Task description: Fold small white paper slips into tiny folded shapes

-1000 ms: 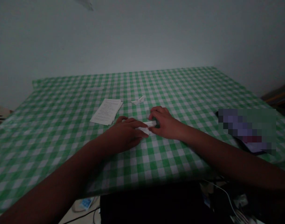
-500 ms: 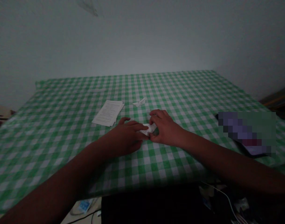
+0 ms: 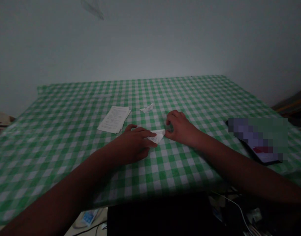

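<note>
In the head view, pressing a small, white, folded piece of printed paper [image 3: 160, 135] onto the green-and-white checked tablecloth [image 3: 150, 183] under the left hand [image 3: 133, 144], fingers parted and not clamped, probably against slipping. Just right of that, curling the right hand [image 3: 182, 129] by the paper's corner, thumb and forefinger apart, perhaps for edge work; cannot tell about contact. Beyond the grip, presumably for elbow room, a stack of white rectangular printed sheets [image 3: 114, 119] and a second small white folded paper [image 3: 147, 108].

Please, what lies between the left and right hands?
In the head view, a folded paper lies there, partly under the left hand, one end near the right hand.
</note>
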### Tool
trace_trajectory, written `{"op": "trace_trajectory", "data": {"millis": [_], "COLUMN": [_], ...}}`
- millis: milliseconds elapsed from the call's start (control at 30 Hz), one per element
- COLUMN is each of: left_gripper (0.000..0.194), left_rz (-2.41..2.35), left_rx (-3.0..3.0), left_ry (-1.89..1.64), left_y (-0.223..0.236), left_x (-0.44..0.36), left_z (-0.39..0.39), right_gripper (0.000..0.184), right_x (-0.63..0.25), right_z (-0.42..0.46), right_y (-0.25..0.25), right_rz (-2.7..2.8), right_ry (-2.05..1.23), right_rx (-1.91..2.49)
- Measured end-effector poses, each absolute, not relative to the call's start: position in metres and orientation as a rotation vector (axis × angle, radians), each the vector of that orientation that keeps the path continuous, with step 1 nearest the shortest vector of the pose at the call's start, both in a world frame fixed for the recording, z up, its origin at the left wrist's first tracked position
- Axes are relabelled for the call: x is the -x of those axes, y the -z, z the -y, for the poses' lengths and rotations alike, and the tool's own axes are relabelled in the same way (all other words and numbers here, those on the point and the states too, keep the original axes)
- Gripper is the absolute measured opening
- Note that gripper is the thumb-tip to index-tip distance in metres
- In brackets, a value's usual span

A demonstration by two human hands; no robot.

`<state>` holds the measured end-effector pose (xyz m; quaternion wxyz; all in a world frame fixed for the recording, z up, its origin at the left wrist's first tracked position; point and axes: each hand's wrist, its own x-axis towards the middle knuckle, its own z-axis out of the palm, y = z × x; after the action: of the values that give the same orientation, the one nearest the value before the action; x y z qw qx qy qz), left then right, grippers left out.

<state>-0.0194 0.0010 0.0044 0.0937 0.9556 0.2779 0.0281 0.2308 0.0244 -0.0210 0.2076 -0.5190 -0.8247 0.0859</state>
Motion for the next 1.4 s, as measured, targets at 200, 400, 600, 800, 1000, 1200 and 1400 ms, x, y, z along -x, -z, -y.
{"op": "trace_trajectory", "data": {"millis": [200,400,600,800,1000,1200,1400], "left_gripper": [0.037,0.04,0.037,0.039,0.04,0.035,0.03], "left_rz": [-0.817,-0.803,-0.811,-0.798,-0.76,-0.762,-0.73], "left_rx": [-2.84,-2.866,-2.816,-2.817,-2.833,-2.816,-2.925], "left_ry": [-0.079,-0.069,-0.097,-0.074,-0.08,-0.11,-0.11], "left_y": [-0.008,-0.007,-0.006,-0.006,-0.009,-0.009,-0.011], "left_x": [0.018,0.018,0.02,0.021,0.021,0.022,0.017], "left_z": [-0.001,-0.001,-0.002,-0.004,-0.005,-0.007,-0.003], "right_gripper": [0.026,0.029,0.025,0.022,0.018,0.016,0.019], "right_x": [-0.222,-0.206,-0.223,-0.229,-0.223,-0.22,-0.22], "right_z": [-0.013,-0.001,-0.018,-0.024,-0.015,-0.007,-0.009], "right_y": [0.015,0.019,0.026,0.025,0.01,0.008,0.01], "right_rz": [2.317,2.363,2.285,2.246,2.371,2.618,2.636], "right_ry": [-0.32,-0.312,-0.31,-0.305,-0.468,-0.583,-0.573], "right_rx": [1.323,1.32,1.453,1.433,1.018,0.683,0.703]}}
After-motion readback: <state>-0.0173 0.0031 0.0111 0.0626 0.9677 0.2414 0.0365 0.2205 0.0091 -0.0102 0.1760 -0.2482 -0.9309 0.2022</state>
